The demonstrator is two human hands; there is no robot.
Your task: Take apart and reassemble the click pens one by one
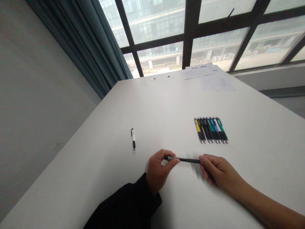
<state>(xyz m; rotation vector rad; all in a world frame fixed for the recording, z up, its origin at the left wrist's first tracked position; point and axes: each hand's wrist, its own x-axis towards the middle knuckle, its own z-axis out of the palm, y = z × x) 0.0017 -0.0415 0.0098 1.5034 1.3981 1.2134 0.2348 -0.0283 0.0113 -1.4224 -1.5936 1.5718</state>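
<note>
A black pen (188,160) is held level above the white table, between both hands. My left hand (160,168) pinches its left end, where a clear or silvery part shows. The fingertips of my right hand (215,170) close on its other end and cover the tip. A white and black pen (133,140) lies by itself to the left of my left hand. Beyond my right hand, several pens (211,130) lie side by side in a row, with yellow, black, green, blue and white barrels.
The white table (147,105) reaches to the window. Loose papers (207,76) lie at its far right end. Two small round fittings (170,76) are near the far edge. A blue curtain (88,41) hangs at the left, beside a grey wall.
</note>
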